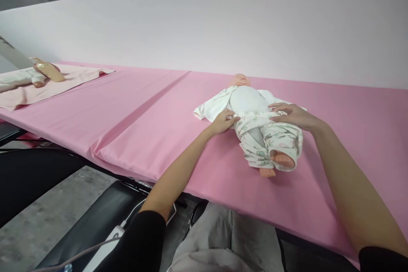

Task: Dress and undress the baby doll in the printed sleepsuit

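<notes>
A baby doll (239,80) lies on its back on the pink table cover (178,136), its feet toward me. It wears a white top (247,100) and an open patterned jacket (212,104). Patterned baby pants (255,136) cover its legs, with the feet showing at the cuffs. At the waistband's left side, my left hand (223,121) is closed, pinching the cloth. My right hand (295,117) rests at the right side of the waist, fingers stretched and apart over the top and the waistband.
At the far left a pale pink towel (76,78) bears a pump bottle (49,70) and part of another doll in white (17,78). A white partition (223,29) stands along the back edge. Black chairs (95,225) and a white power strip (105,248) are below the front edge.
</notes>
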Demonstrator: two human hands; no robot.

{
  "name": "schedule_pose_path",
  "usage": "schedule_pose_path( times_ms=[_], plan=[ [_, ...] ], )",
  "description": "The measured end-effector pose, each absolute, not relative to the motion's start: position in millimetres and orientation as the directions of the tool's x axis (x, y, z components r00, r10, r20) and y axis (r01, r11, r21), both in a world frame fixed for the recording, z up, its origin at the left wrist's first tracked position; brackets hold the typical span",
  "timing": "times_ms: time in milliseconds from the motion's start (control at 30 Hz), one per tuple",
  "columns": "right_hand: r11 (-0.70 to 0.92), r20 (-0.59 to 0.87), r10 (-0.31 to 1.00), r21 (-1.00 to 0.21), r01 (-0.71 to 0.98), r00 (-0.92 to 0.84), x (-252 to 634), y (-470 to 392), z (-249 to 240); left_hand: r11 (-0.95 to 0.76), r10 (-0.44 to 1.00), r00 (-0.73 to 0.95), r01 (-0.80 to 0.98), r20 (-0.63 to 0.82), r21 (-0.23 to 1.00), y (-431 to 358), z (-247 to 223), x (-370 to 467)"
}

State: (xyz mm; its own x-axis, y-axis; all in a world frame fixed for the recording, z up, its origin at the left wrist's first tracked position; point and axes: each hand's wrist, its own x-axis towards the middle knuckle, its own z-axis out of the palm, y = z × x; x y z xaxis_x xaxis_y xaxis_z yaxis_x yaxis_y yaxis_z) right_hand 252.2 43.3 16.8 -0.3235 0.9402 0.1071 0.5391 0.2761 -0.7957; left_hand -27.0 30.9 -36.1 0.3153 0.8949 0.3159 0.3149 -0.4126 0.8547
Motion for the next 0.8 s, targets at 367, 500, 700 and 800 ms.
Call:
schedule_pose_path(
  times_ms=[367,500,700,800],
  plan=[
    [0.199,0.201,0.979,-0.955,0.217,-0.015,228.6,63.2,-18.6,-0.472,0.851,0.025,0.474,0.525,0.743,32.3,-50.6,-16.3],
    [0.234,0.241,0.969,-0.964,0.127,0.05,221.5,58.9,-17.8,-0.463,0.816,-0.123,0.448,0.565,0.765,29.0,-41.6,-16.2],
    [0.08,0.089,0.995,-0.983,0.167,0.044,212.4,57.5,-25.8,-0.363,0.88,-0.181,0.338,0.439,0.868,33.1,-38.2,-14.7],
    [0.01,0.016,0.999,-0.99,0.141,0.041,214.7,57.5,-27.6,-0.25,0.937,-0.173,0.275,0.303,0.929,40.7,-42.8,-17.9]
  ],
)
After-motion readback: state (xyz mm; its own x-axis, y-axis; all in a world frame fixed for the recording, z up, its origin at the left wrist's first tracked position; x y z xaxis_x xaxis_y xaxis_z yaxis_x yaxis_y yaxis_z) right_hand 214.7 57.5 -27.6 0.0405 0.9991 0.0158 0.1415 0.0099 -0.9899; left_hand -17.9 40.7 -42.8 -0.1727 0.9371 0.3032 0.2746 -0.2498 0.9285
